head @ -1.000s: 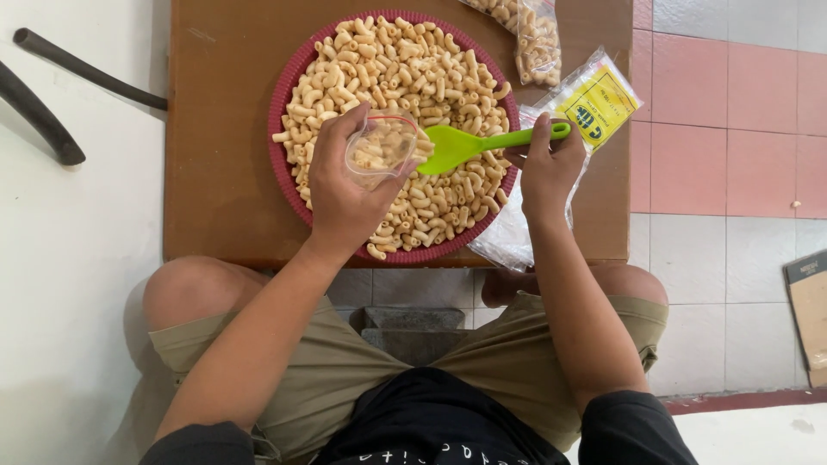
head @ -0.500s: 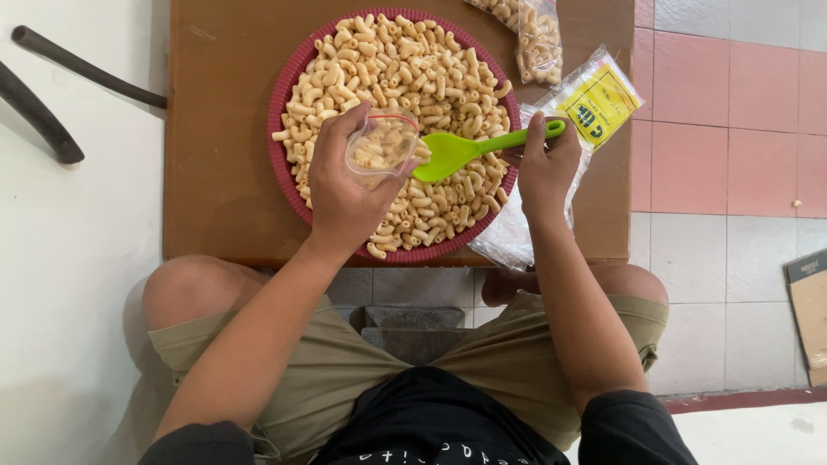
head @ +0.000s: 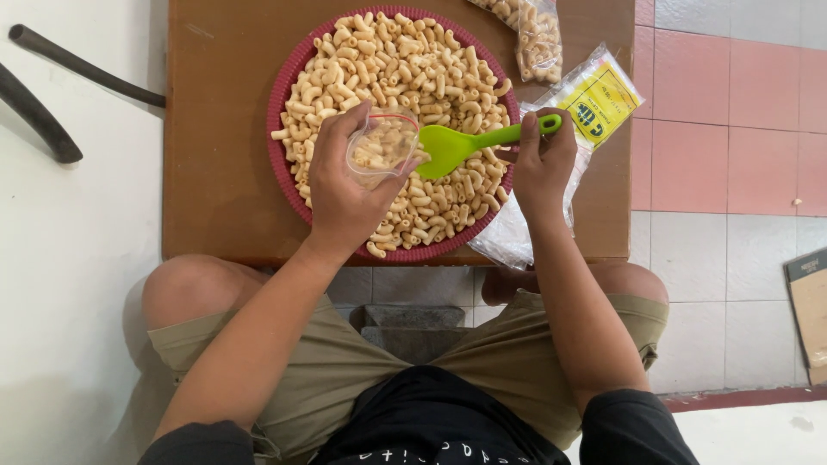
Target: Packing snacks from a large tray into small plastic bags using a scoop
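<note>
Head view: a small clear plastic bag point(head: 383, 146) is held open by the left hand point(head: 345, 194), its fingers closed around the bag's side, above the left-middle of a round red tray point(head: 284, 86) heaped with pale elbow-shaped snack pieces point(head: 405, 69). The bag's mouth is turned toward a bright green scoop point(head: 457, 146) — its blade touches the bag's rim. The scoop's handle is gripped in the closed fingers of the right hand point(head: 544, 164), at the tray's right edge.

As far as can be judged, the filling of this bag is at an early stage: only a few pieces are seen inside it, and the tray is nearly full, so most of the portioning appears to be left. No seal on the bag in hand can be made out.

The tray is carried by a brown counter point(head: 215, 172) and takes up its middle. At the counter's far right corner a clear, already filled bag of the same pieces point(head: 534, 39) lies, partly cut off by the picture's top edge. Just beside it, at the right edge, a flat stack of empty clear bags point(head: 517, 232) runs down under the right hand toward the near edge — a rectangular yellow label with dark print point(head: 599, 99) is seen on the upper end of the stack.
</note>
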